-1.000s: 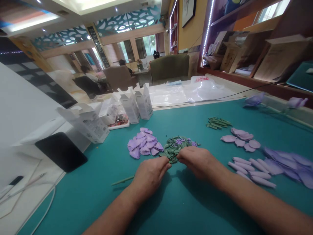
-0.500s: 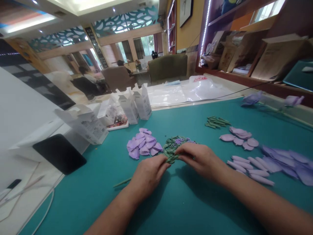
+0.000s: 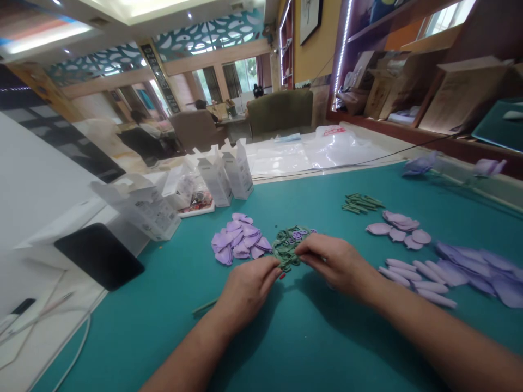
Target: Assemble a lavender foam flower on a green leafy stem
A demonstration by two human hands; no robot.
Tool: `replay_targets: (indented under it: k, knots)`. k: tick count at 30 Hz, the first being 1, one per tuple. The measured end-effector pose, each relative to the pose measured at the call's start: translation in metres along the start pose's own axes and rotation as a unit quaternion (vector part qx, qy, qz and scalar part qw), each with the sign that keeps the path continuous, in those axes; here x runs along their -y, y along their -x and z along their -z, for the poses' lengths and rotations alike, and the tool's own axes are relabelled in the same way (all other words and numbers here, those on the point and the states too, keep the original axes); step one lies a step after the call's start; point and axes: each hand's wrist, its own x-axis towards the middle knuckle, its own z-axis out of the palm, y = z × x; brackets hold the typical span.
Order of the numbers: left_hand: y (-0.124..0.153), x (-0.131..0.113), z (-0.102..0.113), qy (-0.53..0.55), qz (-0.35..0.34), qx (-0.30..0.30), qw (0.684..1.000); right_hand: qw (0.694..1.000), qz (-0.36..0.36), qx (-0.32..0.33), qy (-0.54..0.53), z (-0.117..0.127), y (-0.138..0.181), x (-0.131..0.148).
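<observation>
a green mat [image 3: 306, 348] is spread out, and chairs [image 3: 281, 114] and seated people [image 3: 143, 124] are seen beyond it. its far edge is lined by plastic [image 3: 281, 160]; its left side is hemmed by white boxes [image 3: 241, 177] and a black panel [image 3: 100, 256], while cartons [image 3: 463, 98] are shelved at the far right. a wide stretch of mat is shown nearer than the hands.

a heap [image 3: 286, 247] of curled green bits, topped with purple rings [image 3: 300, 234], is set mid-mat, between petals [image 3: 241, 239] on the left and sticks [image 3: 362, 203] and buds [image 3: 433, 287] on the right. a stem [image 3: 204, 306], thin and green, is grasped in the left hand [image 3: 249, 288], its visible end pointed left. a red bit [image 3: 282, 276] is seen beside that hand. the right hand [image 3: 337, 264] is pinched over the heap's near side; whether anything is grasped there cannot be told.
</observation>
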Motion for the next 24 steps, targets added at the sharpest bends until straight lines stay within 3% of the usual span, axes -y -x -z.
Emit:
replay_targets:
  k: [8, 14, 17, 21, 24]
  knots:
    - [0.000, 0.001, -0.001, -0.003, 0.005, -0.005, 1.000, 1.000, -0.010, -0.014, -0.019, -0.001, 0.000, 0.001]
    - [0.000, 0.002, 0.005, -0.007, 0.031, -0.014, 0.999, 0.970, -0.196, -0.126, -0.072, 0.020, -0.002, -0.017]
    - [0.000, 0.000, 0.004, -0.020, 0.029, 0.012, 0.999, 0.952, -0.244, -0.164, -0.089, 0.028, -0.003, -0.029]
    - [0.000, -0.003, 0.000, -0.049, 0.015, 0.067, 0.996, 0.951, -0.253, -0.153, -0.085, 0.033, -0.004, -0.037]
    - [0.001, -0.004, -0.003, -0.067, -0.002, 0.095, 0.993, 0.964, -0.252, -0.088, -0.012, 0.039, -0.005, -0.036]
